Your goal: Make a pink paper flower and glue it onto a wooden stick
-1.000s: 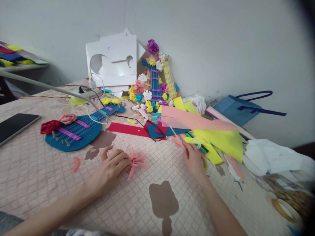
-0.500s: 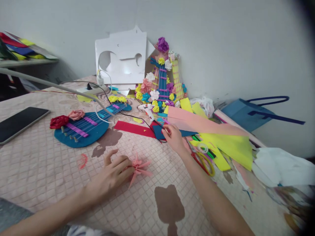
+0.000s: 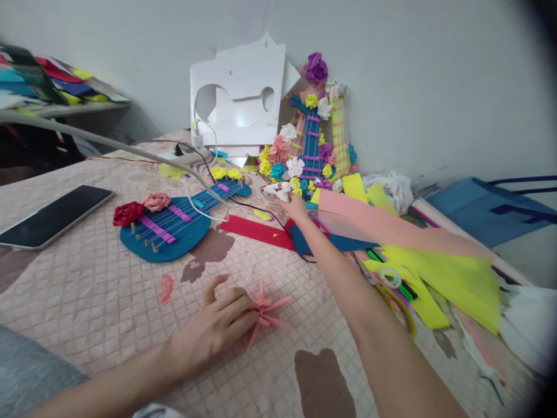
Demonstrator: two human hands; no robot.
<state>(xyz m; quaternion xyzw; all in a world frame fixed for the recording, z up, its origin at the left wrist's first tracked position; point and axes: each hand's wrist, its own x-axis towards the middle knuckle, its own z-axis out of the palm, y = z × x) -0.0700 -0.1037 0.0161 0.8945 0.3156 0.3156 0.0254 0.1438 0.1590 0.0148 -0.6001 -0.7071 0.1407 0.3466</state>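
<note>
My left hand (image 3: 224, 319) rests low on the table, its fingers bent and closed at the edge of a spiky pink paper flower (image 3: 270, 313). Part of the flower lies hidden under the fingertips. Farther off, my right hand (image 3: 295, 207) reaches out and grips the handle of a white glue gun (image 3: 277, 189), whose nozzle points left. Below that hand lie a red paper strip (image 3: 256, 233) and a dark blue paper piece (image 3: 348, 242). To the left sits a blue toy guitar (image 3: 191, 241) decorated with paper roses and purple strips.
At the far left lies a phone (image 3: 56, 215). White boards (image 3: 243, 128) and flower-covered guitars (image 3: 312, 142) lean against the wall. Pink paper (image 3: 391, 226), yellow sheets (image 3: 448, 273), scissors (image 3: 398, 305) and a tape roll (image 3: 390, 277) crowd the right. A pale cable (image 3: 108, 139) crosses the left side.
My right hand has moved forward from the dark blue paper to the glue gun and taken hold of it. My left hand stays at the pink flower. The view has shifted slightly.
</note>
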